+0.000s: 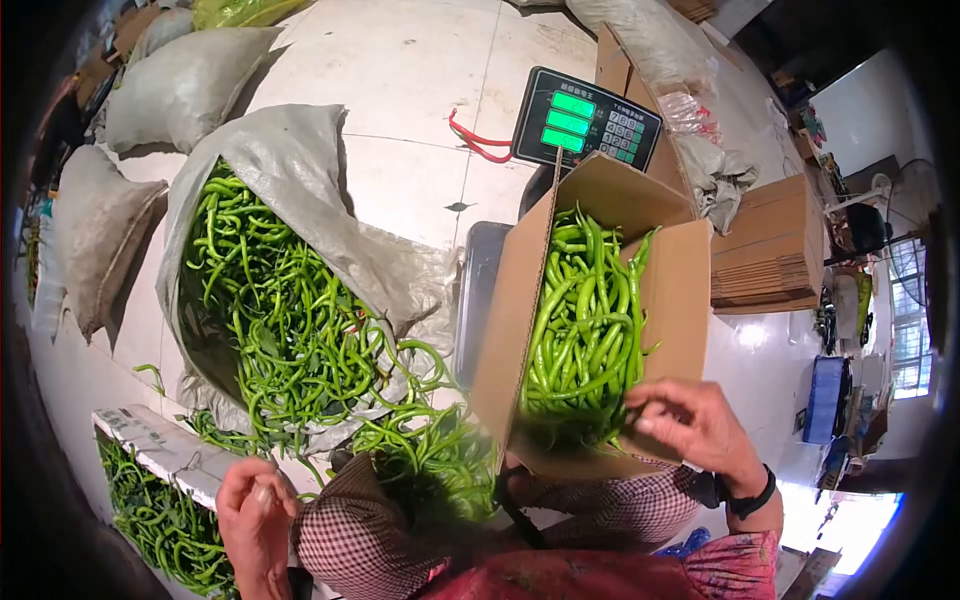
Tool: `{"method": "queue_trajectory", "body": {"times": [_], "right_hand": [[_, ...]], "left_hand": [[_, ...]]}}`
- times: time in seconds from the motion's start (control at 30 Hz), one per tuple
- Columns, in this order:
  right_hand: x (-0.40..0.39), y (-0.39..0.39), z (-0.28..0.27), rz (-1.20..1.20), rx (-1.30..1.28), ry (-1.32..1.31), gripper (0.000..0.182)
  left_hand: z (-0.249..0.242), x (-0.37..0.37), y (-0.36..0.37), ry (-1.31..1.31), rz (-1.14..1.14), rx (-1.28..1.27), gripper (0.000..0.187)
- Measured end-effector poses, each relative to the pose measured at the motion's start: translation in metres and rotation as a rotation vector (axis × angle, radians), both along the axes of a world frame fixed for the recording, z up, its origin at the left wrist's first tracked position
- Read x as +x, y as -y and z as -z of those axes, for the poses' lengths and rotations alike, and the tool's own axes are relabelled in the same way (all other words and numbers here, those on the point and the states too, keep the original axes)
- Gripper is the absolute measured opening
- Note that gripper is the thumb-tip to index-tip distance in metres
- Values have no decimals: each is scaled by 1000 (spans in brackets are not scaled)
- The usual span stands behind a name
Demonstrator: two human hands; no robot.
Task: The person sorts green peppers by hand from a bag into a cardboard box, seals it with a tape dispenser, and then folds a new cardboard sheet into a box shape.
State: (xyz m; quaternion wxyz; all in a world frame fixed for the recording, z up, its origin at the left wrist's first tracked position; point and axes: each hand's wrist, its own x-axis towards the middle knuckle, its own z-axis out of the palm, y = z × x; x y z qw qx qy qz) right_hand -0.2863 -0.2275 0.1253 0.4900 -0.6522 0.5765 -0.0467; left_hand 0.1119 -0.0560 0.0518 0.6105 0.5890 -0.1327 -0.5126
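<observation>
Long green chili peppers (pixel 585 330) fill an open cardboard box (pixel 510 335) that stands on a platform scale (pixel 483 270). My right hand (pixel 695 430) is at the box's near right edge, its fingers bent and apart beside the peppers, with nothing visible in them. Near my knee, my left hand (pixel 257 515) is curled closed, and no item shows in it. In front of that hand, a large woven sack (pixel 265 150) lies on its side, its mouth spilling more green chili peppers (pixel 290 320). Another pile of peppers (pixel 435 450) lies between the sack and the box.
A scale display (pixel 587 118) with lit green readouts stands behind the box, a red cable (pixel 480 140) beside it. Full sacks (pixel 185 90) lie at the back left. A white foam box (pixel 160 455) with peppers is at the lower left. Flattened cartons (pixel 768 245) are stacked at right.
</observation>
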Motion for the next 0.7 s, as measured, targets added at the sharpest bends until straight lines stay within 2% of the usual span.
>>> {"method": "queue_trajectory", "body": {"times": [0.07,0.17,0.33,0.5,0.6,0.63,0.7], "right_hand": [[0,-7,4,-124,-55,10,28],[11,-12,-4,-178,-19,-8,29],[19,-16,-6,-202,4,15,29],[30,-29,-16,-227,5,-51,31],[38,-50,-11,-340,119,-14,34],[44,-57,-9,-374,275,-28,34],[53,-81,16,-411,418,88,32]], "left_hand": [[32,10,4,-21,-5,38,21],[75,19,6,-64,11,112,20],[120,24,1,-155,45,232,19],[166,28,-15,-66,134,279,14],[184,31,-20,86,162,339,20],[196,36,-25,155,219,325,23],[223,44,-36,239,257,391,22]]}}
